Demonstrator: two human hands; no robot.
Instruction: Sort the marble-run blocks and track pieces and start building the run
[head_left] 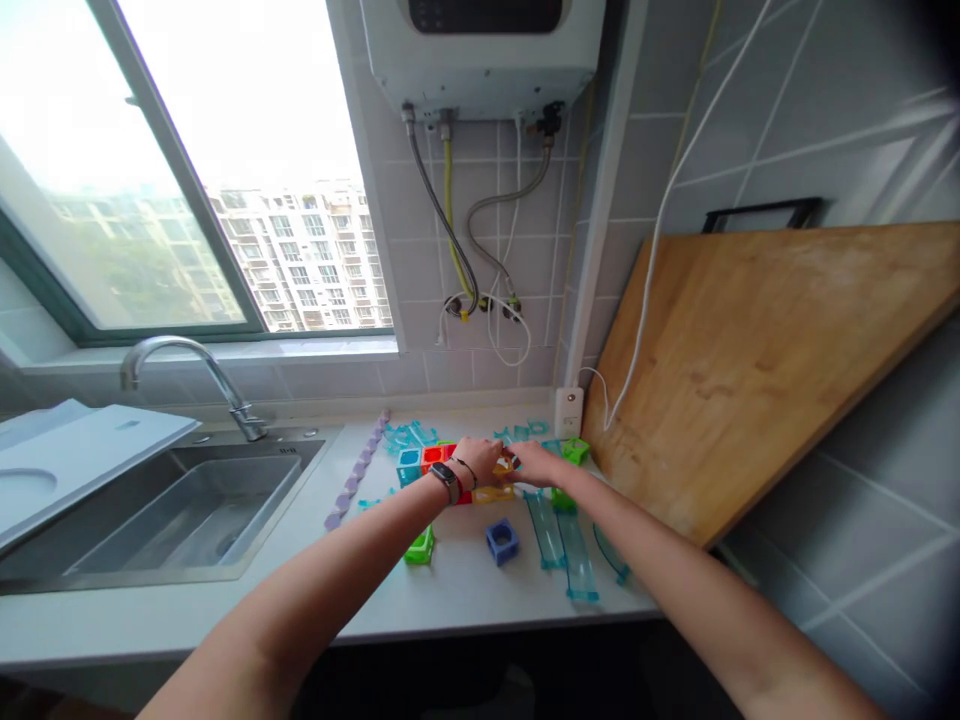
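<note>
Left hand [478, 459] and right hand [534, 464] meet at the yellow-orange hollow blocks [493, 494], right end of the block cluster on the white countertop [289, 600]. Fingertips close together, bent inward — can't tell if either hand is actually gripping. Red block [434, 457] and teal block [409, 464] left of the hands. Blue-violet hollow block [502, 541] sits apart, nearer the front edge — translucent teal track pieces [577, 562] to its right.
</note>
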